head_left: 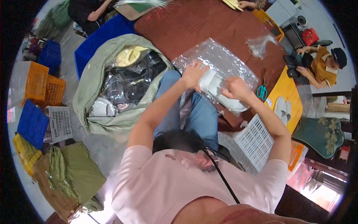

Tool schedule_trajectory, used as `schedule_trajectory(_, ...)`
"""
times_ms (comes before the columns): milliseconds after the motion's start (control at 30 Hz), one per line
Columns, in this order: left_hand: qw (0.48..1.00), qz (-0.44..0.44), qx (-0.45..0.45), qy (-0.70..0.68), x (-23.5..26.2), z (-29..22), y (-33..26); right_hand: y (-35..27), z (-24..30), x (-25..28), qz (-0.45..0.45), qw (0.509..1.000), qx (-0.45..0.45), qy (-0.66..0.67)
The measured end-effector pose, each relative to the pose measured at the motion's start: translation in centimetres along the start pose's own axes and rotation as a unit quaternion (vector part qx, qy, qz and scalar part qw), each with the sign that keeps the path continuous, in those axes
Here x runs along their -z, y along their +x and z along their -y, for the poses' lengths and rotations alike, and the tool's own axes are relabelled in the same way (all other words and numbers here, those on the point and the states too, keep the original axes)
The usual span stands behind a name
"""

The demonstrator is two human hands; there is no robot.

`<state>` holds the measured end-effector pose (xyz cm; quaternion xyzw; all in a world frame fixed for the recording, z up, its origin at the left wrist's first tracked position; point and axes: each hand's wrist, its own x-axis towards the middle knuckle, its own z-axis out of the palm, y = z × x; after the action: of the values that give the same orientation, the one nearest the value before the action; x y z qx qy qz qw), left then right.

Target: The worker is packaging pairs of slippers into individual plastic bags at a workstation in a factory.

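Gripping a white ribbed plastic piece [218, 89]: left hand [193, 73], right hand [235, 87]; clear bag [220, 59] beneath.

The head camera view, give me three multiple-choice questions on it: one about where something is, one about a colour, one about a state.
1. Where do the scissors lie?
A. in the green sack
B. on the table edge, right of the right hand
C. in the white crate

2. What colour are the scissors' handles?
A. teal green
B. red
C. black

3. How is the white plastic part held?
A. by the left hand alone
B. lying untouched
C. by both hands, over a clear plastic bag

Answers: 1 B, they rest on the table beside the right hand. 2 A, the handles look teal. 3 C, the left hand and right hand both grip it on the clear plastic bag.
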<state>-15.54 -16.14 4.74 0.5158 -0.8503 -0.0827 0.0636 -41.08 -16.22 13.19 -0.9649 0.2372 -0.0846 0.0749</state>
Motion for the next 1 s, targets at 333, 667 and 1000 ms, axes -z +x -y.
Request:
schedule_trajectory(333,0.996,0.031,0.012,-0.088,1.6,1.8,1.2,3.3,-1.2,-3.8,-0.113,0.993,0.015,-0.044)
schedule_trajectory(667,0.969,0.122,-0.127,-0.175,8.8,1.1,4.7,5.0,4.4,3.7,-0.191,0.978,0.025,-0.073)
schedule_trajectory(1000,0.618,0.028,0.345,-0.706,6.6,13.9,3.2,-1.8,2.4,6.3,-0.410,0.836,-0.332,0.150)
